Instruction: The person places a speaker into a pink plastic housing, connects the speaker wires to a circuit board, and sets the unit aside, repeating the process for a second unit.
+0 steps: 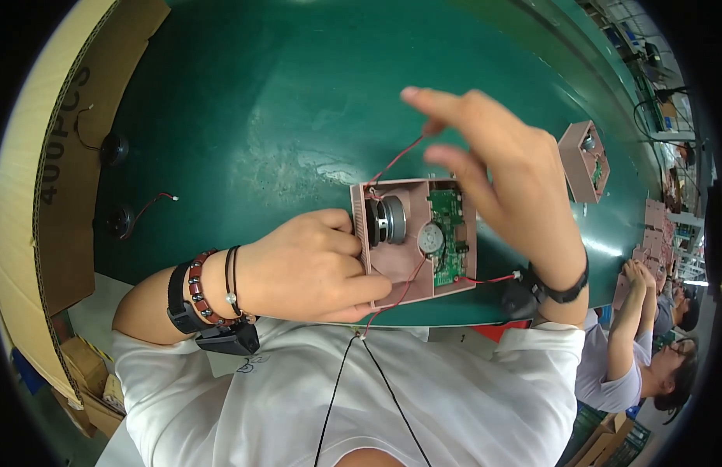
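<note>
A pink plastic speaker housing (397, 261) lies open side up in front of me. Inside its left part sits a round speaker (390, 220), and a green circuit board (445, 272) fills the right part beside a small round silver disc (430, 238). My left hand (318, 265) grips the housing at its lower left, fingers curled against the wall. Above its right side hovers my right hand (493, 152), fingers spread, index stretched out. A red and black wire (396, 162) rises from the upper left corner, its end close to those fingertips. Two more wires hang out over the near edge and right wall.
Two loose black speakers with wires (114, 148) (120, 222) lie at the left beside a large cardboard box (73, 179). A second pink housing (583, 167) stands at the right of the green table (244, 70). Beyond it, a co-worker (629, 350) sits near more pink parts (655, 233).
</note>
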`<state>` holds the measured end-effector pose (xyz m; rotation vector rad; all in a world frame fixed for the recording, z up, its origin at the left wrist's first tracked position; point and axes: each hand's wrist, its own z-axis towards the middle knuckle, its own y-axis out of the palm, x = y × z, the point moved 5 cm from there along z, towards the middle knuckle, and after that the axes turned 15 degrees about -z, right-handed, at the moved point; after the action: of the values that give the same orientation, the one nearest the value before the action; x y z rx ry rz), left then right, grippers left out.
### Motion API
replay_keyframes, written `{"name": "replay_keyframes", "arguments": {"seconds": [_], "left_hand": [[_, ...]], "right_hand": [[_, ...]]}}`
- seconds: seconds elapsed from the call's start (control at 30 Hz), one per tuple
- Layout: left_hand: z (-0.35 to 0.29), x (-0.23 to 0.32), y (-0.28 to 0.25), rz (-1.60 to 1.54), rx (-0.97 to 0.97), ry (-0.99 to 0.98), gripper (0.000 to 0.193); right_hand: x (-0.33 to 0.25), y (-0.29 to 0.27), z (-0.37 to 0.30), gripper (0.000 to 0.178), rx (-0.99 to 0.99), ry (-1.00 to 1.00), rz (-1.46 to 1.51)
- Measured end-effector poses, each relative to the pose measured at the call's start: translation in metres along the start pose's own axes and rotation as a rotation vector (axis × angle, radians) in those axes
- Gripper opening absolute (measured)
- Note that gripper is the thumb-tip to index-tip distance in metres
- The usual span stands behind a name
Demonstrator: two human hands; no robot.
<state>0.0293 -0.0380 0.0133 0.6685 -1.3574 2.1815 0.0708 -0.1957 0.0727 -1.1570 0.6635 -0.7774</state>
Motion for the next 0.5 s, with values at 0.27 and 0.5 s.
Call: {"name": "replay_keyframes", "arguments": {"seconds": [0.27, 0.5], "left_hand": [[-0.007, -0.007, -0.002, -0.018, 0.052, 0.029, 0.02], [-0.005, -0.006, -0.002, 0.017, 0.049, 0.003, 0.022]], "right_hand": [[0.041, 0.042, -0.006, 0.031, -0.102, -0.006, 0.317], [0.042, 0.032, -0.005, 0.023, -0.099, -0.055, 0.087]]}}
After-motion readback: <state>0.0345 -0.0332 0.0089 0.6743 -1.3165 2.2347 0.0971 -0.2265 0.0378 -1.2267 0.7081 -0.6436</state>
